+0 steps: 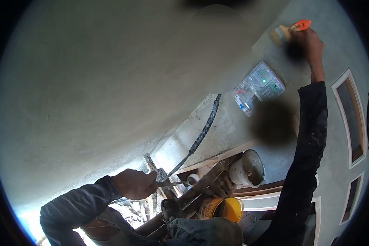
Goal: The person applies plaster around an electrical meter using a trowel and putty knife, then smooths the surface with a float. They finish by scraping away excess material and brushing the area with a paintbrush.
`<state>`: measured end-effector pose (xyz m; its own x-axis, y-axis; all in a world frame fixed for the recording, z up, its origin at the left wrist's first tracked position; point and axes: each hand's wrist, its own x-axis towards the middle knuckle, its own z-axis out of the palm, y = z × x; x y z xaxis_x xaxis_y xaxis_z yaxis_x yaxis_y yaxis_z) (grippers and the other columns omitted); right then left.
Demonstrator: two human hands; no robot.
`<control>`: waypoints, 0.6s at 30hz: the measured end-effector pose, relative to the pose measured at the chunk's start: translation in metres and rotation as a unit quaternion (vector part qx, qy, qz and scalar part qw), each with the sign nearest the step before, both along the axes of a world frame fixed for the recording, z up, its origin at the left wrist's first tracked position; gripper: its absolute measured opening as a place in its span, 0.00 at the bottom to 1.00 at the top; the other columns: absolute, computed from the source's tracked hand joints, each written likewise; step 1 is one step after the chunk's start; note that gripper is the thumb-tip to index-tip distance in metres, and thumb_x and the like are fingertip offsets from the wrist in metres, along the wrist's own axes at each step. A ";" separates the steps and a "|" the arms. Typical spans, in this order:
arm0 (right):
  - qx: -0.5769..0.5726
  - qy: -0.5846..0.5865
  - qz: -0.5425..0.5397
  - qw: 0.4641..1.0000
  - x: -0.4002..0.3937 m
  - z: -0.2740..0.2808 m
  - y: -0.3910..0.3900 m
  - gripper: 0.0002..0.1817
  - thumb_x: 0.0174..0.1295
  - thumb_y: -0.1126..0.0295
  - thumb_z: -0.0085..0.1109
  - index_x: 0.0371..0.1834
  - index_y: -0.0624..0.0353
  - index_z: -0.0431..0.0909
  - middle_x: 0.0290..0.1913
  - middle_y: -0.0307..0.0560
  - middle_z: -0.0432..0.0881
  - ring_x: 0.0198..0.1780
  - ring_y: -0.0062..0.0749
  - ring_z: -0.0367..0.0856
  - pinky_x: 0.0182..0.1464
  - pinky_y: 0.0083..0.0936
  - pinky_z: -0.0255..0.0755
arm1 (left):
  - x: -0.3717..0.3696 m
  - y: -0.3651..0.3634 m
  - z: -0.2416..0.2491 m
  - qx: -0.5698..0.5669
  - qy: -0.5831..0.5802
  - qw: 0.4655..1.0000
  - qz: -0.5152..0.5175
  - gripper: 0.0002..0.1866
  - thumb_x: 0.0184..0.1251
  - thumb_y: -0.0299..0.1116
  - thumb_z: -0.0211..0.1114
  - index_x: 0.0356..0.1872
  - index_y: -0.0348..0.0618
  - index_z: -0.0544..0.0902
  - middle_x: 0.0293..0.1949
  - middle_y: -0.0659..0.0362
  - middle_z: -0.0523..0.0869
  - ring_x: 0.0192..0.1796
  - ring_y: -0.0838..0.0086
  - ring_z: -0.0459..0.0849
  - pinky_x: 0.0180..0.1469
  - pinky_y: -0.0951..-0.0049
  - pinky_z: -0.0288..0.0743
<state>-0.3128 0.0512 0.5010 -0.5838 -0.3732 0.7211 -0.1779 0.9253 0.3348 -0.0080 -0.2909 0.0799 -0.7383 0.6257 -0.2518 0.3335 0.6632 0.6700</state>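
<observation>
High at the upper right, my right hand (311, 46) is closed around a paintbrush (281, 34) with an orange-tipped handle, its bristles at the wall. Below it, a clear-covered electrical box (258, 88) with a green light is mounted on the wall. At the lower left, my left hand (136, 184) is closed on the handle of a thin tool (171, 184), whose far end lies by a small white round object (192, 179). A dark ribbed conduit (205, 130) comes down from the wall close to this hand. Dark blurred spots cover parts of the view.
A grey bucket (236, 172) and a yellow bucket (234, 209) stand on wooden planks below, beside my legs (205, 231). A large plastered surface (98, 82) fills the left and top. Framed window openings (351, 119) line the right wall.
</observation>
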 end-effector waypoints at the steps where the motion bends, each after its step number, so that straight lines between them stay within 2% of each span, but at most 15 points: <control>1: -0.060 -0.052 0.077 0.994 0.001 0.003 0.003 0.20 0.62 0.47 0.65 0.48 0.48 0.85 0.45 0.43 0.90 0.49 0.40 0.88 0.59 0.55 0.64 | -0.002 0.000 -0.001 -0.006 0.010 1.000 -0.003 0.17 0.80 0.48 0.54 0.46 0.42 0.73 0.22 0.49 0.83 0.24 0.47 0.84 0.30 0.46 0.76; 2: -0.061 -0.051 0.075 0.994 -0.009 -0.005 0.006 0.20 0.62 0.47 0.65 0.48 0.48 0.85 0.45 0.43 0.90 0.49 0.40 0.88 0.59 0.55 0.64 | -0.003 0.000 -0.001 -0.012 0.020 1.000 -0.007 0.17 0.80 0.48 0.53 0.46 0.42 0.74 0.21 0.49 0.83 0.24 0.47 0.84 0.30 0.46 0.76; 4: 0.143 -0.007 0.041 0.989 -0.039 -0.032 0.009 0.19 0.63 0.48 0.65 0.48 0.48 0.86 0.44 0.42 0.90 0.49 0.43 0.88 0.55 0.52 0.69 | -0.003 0.003 0.000 -0.020 0.018 1.000 -0.009 0.17 0.80 0.48 0.53 0.46 0.42 0.74 0.22 0.49 0.83 0.24 0.47 0.84 0.30 0.46 0.76; 5: 0.142 -0.003 0.041 0.989 -0.036 -0.035 0.003 0.19 0.63 0.48 0.65 0.48 0.48 0.86 0.44 0.42 0.90 0.49 0.43 0.88 0.55 0.52 0.69 | -0.004 0.003 0.001 -0.027 0.016 1.000 -0.006 0.18 0.80 0.48 0.53 0.46 0.42 0.74 0.22 0.49 0.83 0.25 0.47 0.84 0.30 0.46 0.76; 7: 0.076 -0.014 -0.056 0.995 -0.028 -0.045 -0.010 0.21 0.62 0.48 0.66 0.48 0.50 0.86 0.43 0.41 0.91 0.49 0.45 0.88 0.54 0.51 0.70 | -0.002 0.003 0.008 -0.021 0.009 1.000 -0.009 0.18 0.80 0.48 0.53 0.46 0.42 0.74 0.22 0.48 0.83 0.25 0.47 0.84 0.31 0.45 0.76; 8: 0.076 -0.014 -0.055 0.995 -0.022 -0.039 -0.009 0.21 0.62 0.48 0.66 0.48 0.50 0.86 0.43 0.41 0.91 0.49 0.45 0.88 0.54 0.51 0.70 | -0.001 0.003 0.010 -0.012 -0.003 1.000 -0.012 0.18 0.80 0.49 0.53 0.46 0.42 0.74 0.22 0.48 0.83 0.25 0.47 0.84 0.31 0.45 0.76; 11: 0.035 0.043 0.002 0.998 -0.013 -0.019 -0.003 0.22 0.61 0.48 0.67 0.49 0.50 0.85 0.43 0.41 0.91 0.52 0.43 0.87 0.58 0.50 0.66 | 0.001 -0.001 0.006 -0.009 0.006 1.000 -0.010 0.18 0.80 0.49 0.52 0.45 0.42 0.74 0.23 0.47 0.83 0.25 0.47 0.84 0.31 0.45 0.76; 13: -0.012 -0.027 0.069 0.997 -0.014 -0.018 -0.004 0.21 0.62 0.48 0.66 0.49 0.50 0.85 0.43 0.42 0.91 0.52 0.42 0.87 0.63 0.52 0.58 | -0.001 -0.001 0.004 -0.019 0.007 1.000 -0.012 0.18 0.80 0.50 0.53 0.45 0.42 0.74 0.23 0.47 0.83 0.25 0.47 0.84 0.31 0.45 0.76; 14: -0.014 -0.026 0.068 0.997 -0.017 -0.024 -0.005 0.21 0.62 0.48 0.66 0.49 0.50 0.85 0.43 0.42 0.91 0.52 0.42 0.87 0.63 0.52 0.58 | -0.002 0.000 0.003 -0.030 0.003 1.000 0.000 0.18 0.80 0.50 0.53 0.45 0.42 0.74 0.22 0.47 0.83 0.24 0.48 0.84 0.30 0.46 0.76; 16: 0.009 -0.085 -0.036 0.996 -0.015 -0.042 -0.022 0.20 0.62 0.49 0.66 0.50 0.49 0.85 0.43 0.43 0.90 0.50 0.43 0.87 0.64 0.50 0.58 | -0.003 0.001 0.000 -0.044 0.004 0.999 0.013 0.18 0.80 0.49 0.54 0.45 0.42 0.74 0.22 0.47 0.82 0.23 0.48 0.83 0.29 0.46 0.75; 17: 0.032 -0.002 -0.051 0.998 -0.016 -0.042 -0.021 0.20 0.61 0.50 0.67 0.50 0.50 0.85 0.42 0.43 0.90 0.49 0.43 0.87 0.63 0.50 0.58 | -0.002 0.001 -0.004 -0.033 0.024 0.999 0.006 0.18 0.80 0.49 0.55 0.44 0.42 0.74 0.21 0.48 0.82 0.22 0.48 0.83 0.27 0.47 0.75; 18: 0.031 -0.002 -0.051 0.998 -0.012 -0.035 -0.020 0.20 0.61 0.50 0.67 0.50 0.50 0.85 0.42 0.43 0.90 0.49 0.43 0.87 0.63 0.50 0.58 | -0.001 0.000 -0.006 -0.022 0.043 0.999 -0.002 0.18 0.80 0.49 0.55 0.44 0.42 0.74 0.20 0.48 0.81 0.21 0.48 0.82 0.26 0.47 0.74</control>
<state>-0.3251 0.0310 0.4659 -0.6236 -0.3547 0.6967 -0.0845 0.9165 0.3911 -0.0094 -0.2908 0.0740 -0.7566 0.6177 -0.2147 0.3908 0.6903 0.6089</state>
